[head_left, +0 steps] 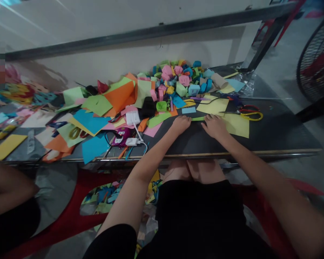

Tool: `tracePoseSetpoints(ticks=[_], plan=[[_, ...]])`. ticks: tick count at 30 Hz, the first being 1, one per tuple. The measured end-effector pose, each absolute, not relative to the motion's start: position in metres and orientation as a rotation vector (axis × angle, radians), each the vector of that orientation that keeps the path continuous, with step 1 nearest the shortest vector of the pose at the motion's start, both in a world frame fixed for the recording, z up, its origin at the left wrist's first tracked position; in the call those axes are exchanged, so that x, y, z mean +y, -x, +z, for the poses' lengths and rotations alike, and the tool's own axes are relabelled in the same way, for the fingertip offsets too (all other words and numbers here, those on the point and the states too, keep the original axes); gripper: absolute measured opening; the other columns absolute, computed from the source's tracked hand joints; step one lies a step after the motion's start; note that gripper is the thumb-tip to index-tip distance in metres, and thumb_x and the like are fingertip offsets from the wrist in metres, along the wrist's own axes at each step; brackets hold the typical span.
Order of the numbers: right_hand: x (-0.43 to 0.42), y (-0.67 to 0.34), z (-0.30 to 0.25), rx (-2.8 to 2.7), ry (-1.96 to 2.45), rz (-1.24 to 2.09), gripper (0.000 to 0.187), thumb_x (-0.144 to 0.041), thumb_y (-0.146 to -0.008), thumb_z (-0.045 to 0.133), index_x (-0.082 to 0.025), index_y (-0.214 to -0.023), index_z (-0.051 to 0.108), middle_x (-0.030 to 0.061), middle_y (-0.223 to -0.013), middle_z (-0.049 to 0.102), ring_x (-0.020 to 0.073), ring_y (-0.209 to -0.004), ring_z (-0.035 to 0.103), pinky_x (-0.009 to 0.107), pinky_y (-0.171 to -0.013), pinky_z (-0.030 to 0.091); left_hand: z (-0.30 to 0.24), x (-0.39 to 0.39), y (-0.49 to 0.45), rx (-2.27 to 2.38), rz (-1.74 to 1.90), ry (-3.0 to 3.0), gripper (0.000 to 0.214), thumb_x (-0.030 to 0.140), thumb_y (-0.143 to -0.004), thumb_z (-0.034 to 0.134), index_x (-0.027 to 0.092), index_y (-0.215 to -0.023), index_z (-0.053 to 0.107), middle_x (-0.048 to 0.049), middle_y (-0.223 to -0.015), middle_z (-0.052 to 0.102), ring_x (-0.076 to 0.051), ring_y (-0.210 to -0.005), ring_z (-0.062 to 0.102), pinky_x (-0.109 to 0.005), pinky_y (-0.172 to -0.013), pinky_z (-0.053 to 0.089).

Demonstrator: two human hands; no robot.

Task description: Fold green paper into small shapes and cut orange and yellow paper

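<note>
A narrow green paper strip (pixel 198 118) lies across the dark tabletop between my two hands. At its left end, my left hand (pixel 181 124) is closed with the fingertips on the paper. My right hand (pixel 215 126) grips the other end, its fingers bent and the thumb toward the middle. Just above the strip is a small light-blue paper piece (pixel 188 110). To the right of my right hand are yellow paper sheets (pixel 239 126) and scissors (pixel 251 113) with red and yellow handles. Behind stands a heap of small folded paper pieces (pixel 182 77) in several colours.
A purple device (pixel 122 137) with a white adapter and cable (pixel 132 142) sits left of my arm, among coloured sheets (pixel 95 122). A metal bar (pixel 151 28) crosses behind the table (pixel 275 136). A fan (pixel 317 61) stands right. Another person's arm (pixel 10 183) is at left.
</note>
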State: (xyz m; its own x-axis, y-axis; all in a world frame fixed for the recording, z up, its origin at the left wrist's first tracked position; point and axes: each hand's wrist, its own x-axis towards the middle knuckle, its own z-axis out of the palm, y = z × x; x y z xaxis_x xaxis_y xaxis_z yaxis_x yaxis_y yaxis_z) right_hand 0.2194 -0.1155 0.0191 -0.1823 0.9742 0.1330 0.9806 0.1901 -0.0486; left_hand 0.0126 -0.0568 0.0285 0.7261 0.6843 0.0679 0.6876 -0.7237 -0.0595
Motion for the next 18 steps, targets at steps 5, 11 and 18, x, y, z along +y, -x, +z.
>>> tracePoseSetpoints(ticks=[5, 11, 18], plan=[[-0.105, -0.189, 0.046, -2.462, 1.738, -0.221, 0.044, -0.020, -0.099, 0.043, 0.000, -0.128, 0.068, 0.0277, -0.129, 0.070, 0.0375, -0.137, 0.056, 0.050, -0.108, 0.046, 0.033, -0.045, -0.015, -0.795, -0.123, 2.853, 0.035, 0.006, -0.101, 0.034, 0.006, -0.108, 0.069, -0.0212, -0.099, 0.073, -0.029, -0.103, 0.068, -0.039, -0.092, 0.047], [-0.065, -0.192, 0.075, -2.378, 1.831, 0.712, 0.028, -0.031, -0.098, 0.057, -0.017, -0.090, 0.080, 0.0138, -0.094, 0.081, 0.0263, -0.082, 0.078, 0.035, -0.078, 0.058, 0.066, -0.005, 0.002, -0.889, -0.119, 3.110, 0.024, 0.029, -0.101, 0.054, 0.017, -0.102, 0.074, -0.0115, -0.092, 0.077, -0.024, -0.089, 0.071, -0.032, -0.081, 0.048], [-0.052, -0.193, 0.049, -1.904, 1.436, 1.741, 0.035, -0.051, -0.075, 0.084, -0.016, -0.075, 0.076, 0.0066, -0.071, 0.079, 0.0174, -0.059, 0.073, 0.025, -0.058, 0.058, 0.078, 0.044, 0.025, -1.321, 0.683, 3.917, 0.012, 0.037, -0.065, 0.083, 0.026, -0.066, 0.079, -0.0022, -0.062, 0.074, -0.019, -0.053, 0.069, -0.030, -0.058, 0.056]])
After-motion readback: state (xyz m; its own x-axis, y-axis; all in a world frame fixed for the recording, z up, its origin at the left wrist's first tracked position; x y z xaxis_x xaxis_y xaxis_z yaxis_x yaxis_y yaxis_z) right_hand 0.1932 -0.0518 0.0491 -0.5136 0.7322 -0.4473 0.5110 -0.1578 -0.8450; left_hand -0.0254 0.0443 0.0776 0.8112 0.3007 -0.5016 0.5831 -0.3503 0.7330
